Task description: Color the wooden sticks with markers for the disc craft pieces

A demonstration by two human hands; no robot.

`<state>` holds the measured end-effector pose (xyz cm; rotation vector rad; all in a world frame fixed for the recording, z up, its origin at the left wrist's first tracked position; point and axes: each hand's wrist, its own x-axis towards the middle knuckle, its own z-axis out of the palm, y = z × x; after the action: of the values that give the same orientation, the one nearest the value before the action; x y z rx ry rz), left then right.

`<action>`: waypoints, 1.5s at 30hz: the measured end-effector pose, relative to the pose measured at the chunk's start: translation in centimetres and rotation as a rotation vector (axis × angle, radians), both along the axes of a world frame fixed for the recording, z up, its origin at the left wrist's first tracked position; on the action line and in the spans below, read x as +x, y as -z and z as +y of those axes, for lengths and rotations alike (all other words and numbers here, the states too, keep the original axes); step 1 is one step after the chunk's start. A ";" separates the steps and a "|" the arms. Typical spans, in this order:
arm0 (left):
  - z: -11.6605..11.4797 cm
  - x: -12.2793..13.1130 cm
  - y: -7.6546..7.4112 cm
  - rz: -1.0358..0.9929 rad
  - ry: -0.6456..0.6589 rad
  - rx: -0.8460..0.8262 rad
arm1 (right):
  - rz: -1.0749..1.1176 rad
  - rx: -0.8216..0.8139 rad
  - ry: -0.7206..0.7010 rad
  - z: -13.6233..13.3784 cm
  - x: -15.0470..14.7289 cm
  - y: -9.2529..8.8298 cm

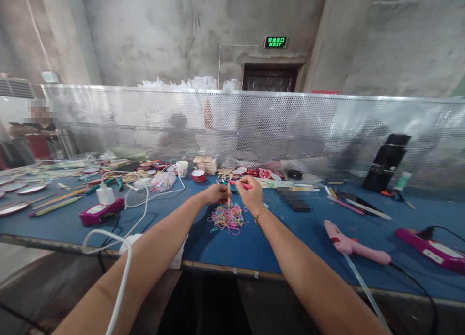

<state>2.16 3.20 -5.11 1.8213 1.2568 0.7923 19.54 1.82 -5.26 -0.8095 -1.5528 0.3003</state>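
Note:
Over the near middle of the blue table, my left hand is closed, its fingertips pinching a thin, flat wooden stick held upright. My right hand, with a gold bracelet at the wrist, grips a slim red pen. The pen's thin end points left and reaches the upper part of the stick; whether it touches is too small to tell. Right below both hands lies a loose heap of small multicoloured plastic pins, a few scattered at its edges.
A pink glue gun and purple power strip lie right. Another purple strip with a white charger and looping white cable is left. Behind stand a paper cup, red-rimmed lids, a black bottle and a perforated metal screen.

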 end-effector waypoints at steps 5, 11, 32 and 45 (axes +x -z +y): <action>0.1 0.1 0.0 0.003 -0.004 0.002 | -0.018 -0.027 0.003 0.1 -0.1 0.1; 0.0 0.0 0.0 -0.021 0.003 -0.006 | -0.003 -0.013 0.006 -0.2 -0.1 -0.2; -0.4 0.3 -0.4 -0.059 0.005 -0.031 | -0.002 -0.035 0.023 -0.3 0.0 -0.4; -0.1 0.1 -0.2 -0.037 0.004 -0.018 | -0.028 -0.024 0.004 -0.4 0.0 -0.4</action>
<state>2.25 3.06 -4.91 1.7868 1.2321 0.8065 19.54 1.42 -4.82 -0.8385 -1.5766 0.3061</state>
